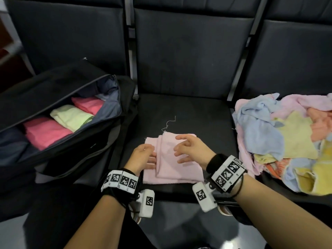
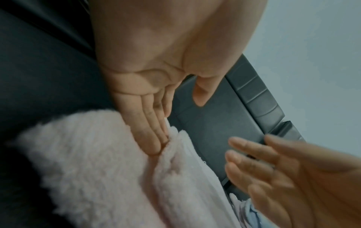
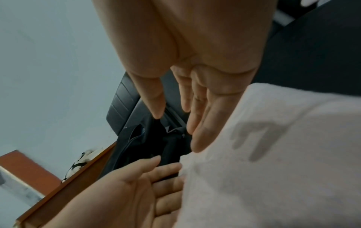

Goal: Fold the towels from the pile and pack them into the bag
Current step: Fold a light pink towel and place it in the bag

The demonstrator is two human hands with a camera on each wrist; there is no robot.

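A pale pink towel (image 1: 170, 164) lies partly folded on the middle seat (image 1: 197, 112). My left hand (image 1: 143, 155) lies beside its left fold, straight fingers (image 2: 150, 131) touching the folded edge of the towel (image 2: 97, 162). My right hand (image 1: 190, 150) hovers just above the towel (image 3: 283, 154) with its fingers (image 3: 199, 123) spread and holding nothing. The open black bag (image 1: 59, 141) stands on the left seat, with folded pink (image 1: 45, 132), light green (image 1: 71, 117) and pink (image 1: 88, 105) towels inside. The pile of unfolded towels (image 1: 287, 141) lies on the right seat.
Dark seat backs (image 1: 188, 51) rise behind the seats. A loose white thread (image 1: 169, 123) lies on the seat beyond the towel. A wooden edge (image 3: 64, 185) shows at the far left in the right wrist view.
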